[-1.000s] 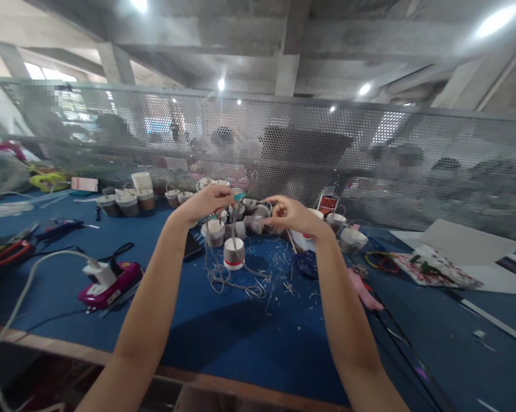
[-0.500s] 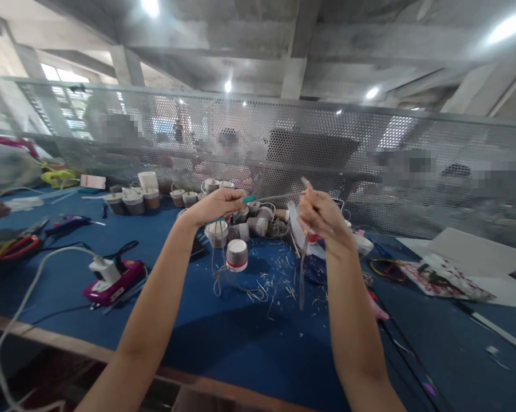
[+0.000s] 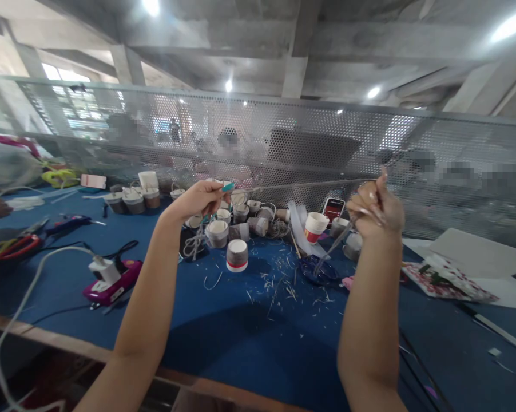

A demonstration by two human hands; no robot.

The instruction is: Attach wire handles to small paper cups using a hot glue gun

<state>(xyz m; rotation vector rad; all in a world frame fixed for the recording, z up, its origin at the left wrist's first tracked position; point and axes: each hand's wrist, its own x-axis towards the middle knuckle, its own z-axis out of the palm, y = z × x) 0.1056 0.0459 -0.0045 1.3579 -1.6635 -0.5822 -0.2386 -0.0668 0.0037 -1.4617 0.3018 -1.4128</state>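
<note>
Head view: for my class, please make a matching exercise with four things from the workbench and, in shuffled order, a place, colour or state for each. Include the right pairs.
Things
1. Grey cord
2. Power strip
3. Grey cup with a red band
4. Smartphone

Descriptions
A. Propped up, red showing on its screen
B. Stretched between the left hand and the right hand
C. Purple, with a white plug in it
D. Standing on the blue tabletop, nearer than the clustered cups

Pairs: 1-B, 2-C, 3-D, 4-A
</note>
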